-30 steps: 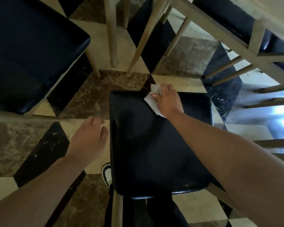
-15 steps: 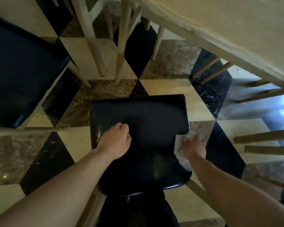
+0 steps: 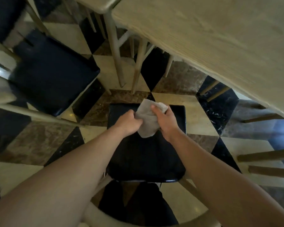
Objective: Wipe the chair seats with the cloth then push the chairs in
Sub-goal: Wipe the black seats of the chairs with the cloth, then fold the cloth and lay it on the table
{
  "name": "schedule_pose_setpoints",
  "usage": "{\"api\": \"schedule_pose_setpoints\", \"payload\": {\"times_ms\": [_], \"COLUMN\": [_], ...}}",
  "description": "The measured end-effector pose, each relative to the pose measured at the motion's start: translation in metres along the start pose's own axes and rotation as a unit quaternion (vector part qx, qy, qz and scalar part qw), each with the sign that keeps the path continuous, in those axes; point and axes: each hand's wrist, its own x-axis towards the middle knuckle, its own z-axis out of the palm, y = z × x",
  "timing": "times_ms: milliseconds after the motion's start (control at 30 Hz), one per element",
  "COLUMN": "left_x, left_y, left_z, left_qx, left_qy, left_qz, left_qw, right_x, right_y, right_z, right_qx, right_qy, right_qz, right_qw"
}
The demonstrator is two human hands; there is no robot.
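A black padded chair seat (image 3: 146, 158) on a pale wooden frame stands right below me. Above its far half I hold a crumpled grey-white cloth (image 3: 147, 122) with both hands. My left hand (image 3: 128, 122) grips the cloth's left edge. My right hand (image 3: 165, 120) clasps its right side, thumb on top. The cloth is lifted off the seat and hangs between my hands. A second black seat (image 3: 51, 79) of another chair stands to the left, pulled out from the table.
A pale wooden table top (image 3: 211, 38) fills the upper right. Table and chair legs (image 3: 115, 53) stand beyond the seat on a checkered marble floor (image 3: 39, 145). Wooden rungs of another chair (image 3: 266, 156) stick in from the right. My dark trousers show below the seat.
My right hand has brought the cloth from the seat's right edge up to its far middle. My left hand left the seat and took hold of the cloth. The view has tilted up.
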Motion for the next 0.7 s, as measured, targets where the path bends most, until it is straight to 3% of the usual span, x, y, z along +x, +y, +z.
{"api": "schedule_pose_setpoints", "payload": {"times_ms": [100, 367, 567, 700], "left_x": [-0.035, -0.135, -0.198, -0.244], "left_y": [0.012, 0.006, -0.052, -0.110], "left_z": [-0.057, -0.229, -0.340, -0.425], "left_qx": [-0.118, -0.187, -0.211, -0.173], "left_qy": [0.065, 0.163, 0.247, 0.268], "left_qz": [0.010, 0.112, 0.185, 0.236], "left_qw": [0.991, 0.962, 0.928, 0.918], "right_x": [-0.028, -0.119, -0.192, -0.246], "right_y": [-0.053, -0.170, -0.222, -0.241], "right_z": [0.037, 0.165, 0.290, 0.377], "right_qx": [0.021, -0.045, -0.135, -0.228], "right_qy": [-0.054, -0.121, -0.140, -0.148], "right_qz": [-0.045, -0.148, -0.259, -0.345], "right_qw": [0.997, 0.981, 0.946, 0.898]}}
